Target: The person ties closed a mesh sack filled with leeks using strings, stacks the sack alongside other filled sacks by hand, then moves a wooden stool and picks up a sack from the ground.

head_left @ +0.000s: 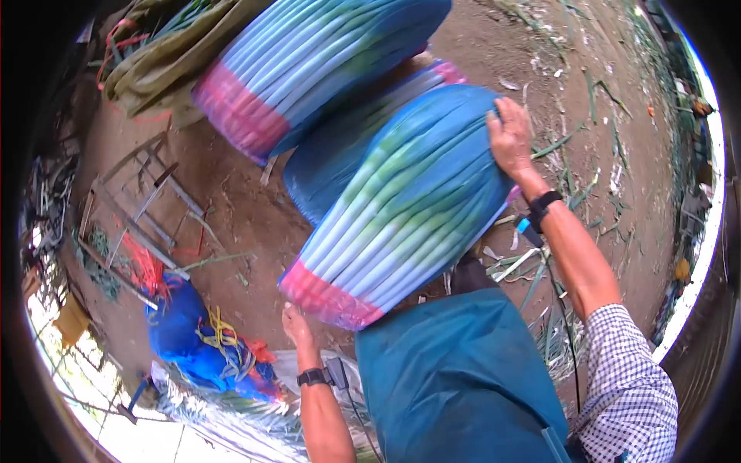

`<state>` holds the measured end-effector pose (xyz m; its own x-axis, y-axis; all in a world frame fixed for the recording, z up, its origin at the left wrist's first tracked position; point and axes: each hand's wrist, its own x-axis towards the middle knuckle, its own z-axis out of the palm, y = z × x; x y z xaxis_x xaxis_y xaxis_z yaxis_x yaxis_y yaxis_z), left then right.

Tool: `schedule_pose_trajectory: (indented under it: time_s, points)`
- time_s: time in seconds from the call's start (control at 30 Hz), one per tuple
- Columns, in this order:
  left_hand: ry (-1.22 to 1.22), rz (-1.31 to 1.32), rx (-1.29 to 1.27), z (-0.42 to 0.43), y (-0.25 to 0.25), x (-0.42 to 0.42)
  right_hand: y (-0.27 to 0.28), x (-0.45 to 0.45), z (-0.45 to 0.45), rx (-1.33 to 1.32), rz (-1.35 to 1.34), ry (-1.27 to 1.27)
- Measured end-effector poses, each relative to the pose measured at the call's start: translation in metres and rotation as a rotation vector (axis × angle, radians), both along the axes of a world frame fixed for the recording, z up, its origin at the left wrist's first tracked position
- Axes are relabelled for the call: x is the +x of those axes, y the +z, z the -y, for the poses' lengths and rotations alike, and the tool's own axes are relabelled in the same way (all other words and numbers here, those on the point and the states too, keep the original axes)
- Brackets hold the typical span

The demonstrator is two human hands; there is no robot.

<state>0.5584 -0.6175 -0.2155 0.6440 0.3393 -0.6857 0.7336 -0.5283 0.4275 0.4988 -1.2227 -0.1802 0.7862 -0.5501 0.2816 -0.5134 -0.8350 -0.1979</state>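
A large bundle of leeks [405, 185] in clear plastic, with pink-red bands at its white root end, lies slanted before me, above my dark green apron [455, 370]. My right hand [511, 139] grips its upper right edge, fingers spread over the blue-green leafy end. At the lower left corner, my left hand [299, 326] is by the pink-red band, with most of its fingers hidden from view. Behind this bundle, a second wrapped leek bundle [328, 166] is partly covered. Another wrapped bundle [309, 65] stands beyond it at the top.
A metal frame [139, 204] stands on the dirt floor at left. Blue sheeting [176, 320] with red and yellow cords lies near my left arm. An olive cloth sack [166, 69] holding green leaves is at upper left. Leaf scraps [610, 170] litter the ground on the right.
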Motion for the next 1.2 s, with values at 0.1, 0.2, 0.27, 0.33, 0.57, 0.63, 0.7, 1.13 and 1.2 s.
schedule_pose_trajectory:
  time_s: [0.1, 0.2, 0.27, 0.33, 0.57, 0.63, 0.7, 1.13, 1.2]
  points:
    - [0.339, -0.180, -0.525, 0.015, 0.018, -0.022, -0.001, -0.001, 0.004, 0.056, -0.002, -0.035]
    - [0.509, -0.104, -0.669, 0.040, 0.010, -0.037, 0.006, -0.001, 0.002, 0.075, 0.011, -0.018]
    - [0.576, -0.022, -0.610, 0.053, 0.002, -0.033, 0.010, 0.000, 0.012, 0.111, -0.016, -0.050]
    - [0.620, -0.009, -0.586, 0.055, 0.002, -0.034, 0.020, 0.001, 0.026, 0.231, -0.072, -0.131]
    - [0.522, -0.149, -0.887, 0.003, -0.040, -0.013, -0.011, -0.004, 0.074, 0.668, -0.064, -0.412]
    - [0.484, -0.116, -0.914, 0.018, -0.031, 0.000, 0.019, 0.010, 0.040, 0.772, 0.009, -0.462]
    - [0.178, 0.034, -0.816, 0.027, -0.027, 0.004, 0.025, 0.011, 0.037, 0.857, 0.001, -0.535]
    - [0.576, -0.215, -0.588, -0.008, -0.073, -0.032, -0.007, -0.006, 0.064, 0.950, 0.037, -0.556]
    - [0.752, -0.250, -0.513, 0.001, -0.066, -0.040, -0.012, -0.005, 0.081, 1.004, 0.026, -0.492]
